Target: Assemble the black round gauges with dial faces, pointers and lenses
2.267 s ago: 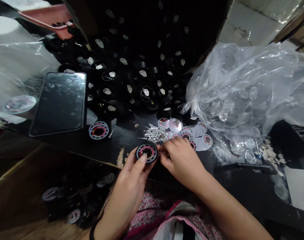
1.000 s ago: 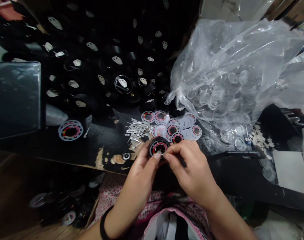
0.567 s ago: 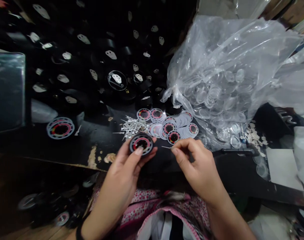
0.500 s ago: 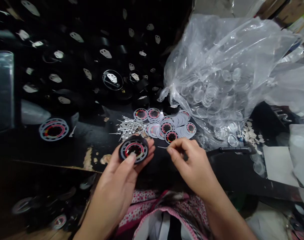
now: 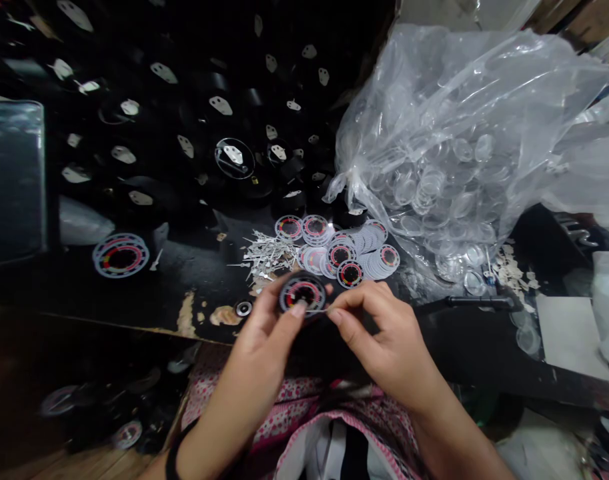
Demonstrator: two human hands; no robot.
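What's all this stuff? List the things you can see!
dial piece: one, black and red, in left hand
thin pin: one, pale, in right hand
printed discs: many, grey, black, red, middle and left
pointers: many, white, middle
round cases: many, black, back
plastic bag: one, clear, back right
round pieces: many, clear, in bag
more dials: several, mostly dark, lower left
panel: one, dark, left edge
rod: one, black, right
sheet: one, white, right
flakes: many, pale, right
table: one, black, middle
clothes: count unclear, pink, bottom
wristband: one, black, left wrist
left hand: one, centre
right hand: one, centre
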